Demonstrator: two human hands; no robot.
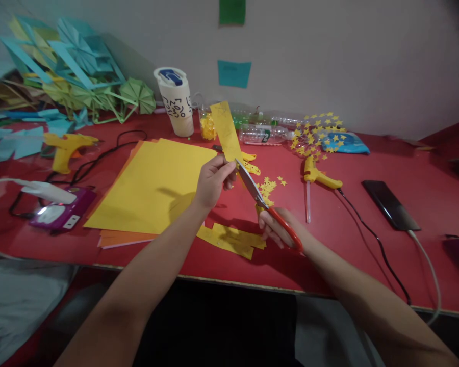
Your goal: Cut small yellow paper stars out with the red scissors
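Pinched in my left hand [214,181] is a yellow paper strip [226,127], held upright above the table with faint marks on it. My right hand [273,227] grips red-handled scissors [283,224]; their blades point up and left and meet the strip's lower end by my left fingertips. How far the blades are apart I cannot make out. Small yellow paper stars [268,188] lie in a pile just beyond the scissors. Below my hands, more yellow strips [233,239] rest near the table's front edge.
Yellow sheets [153,188] lie left of my hands. Glue guns stand at left [67,150] and right [319,176], with trailing cords. A tumbler [176,104], plastic bottles [263,134] and star-covered strands [317,132] line the back. A phone [390,204] and a power strip [63,209] flank them.
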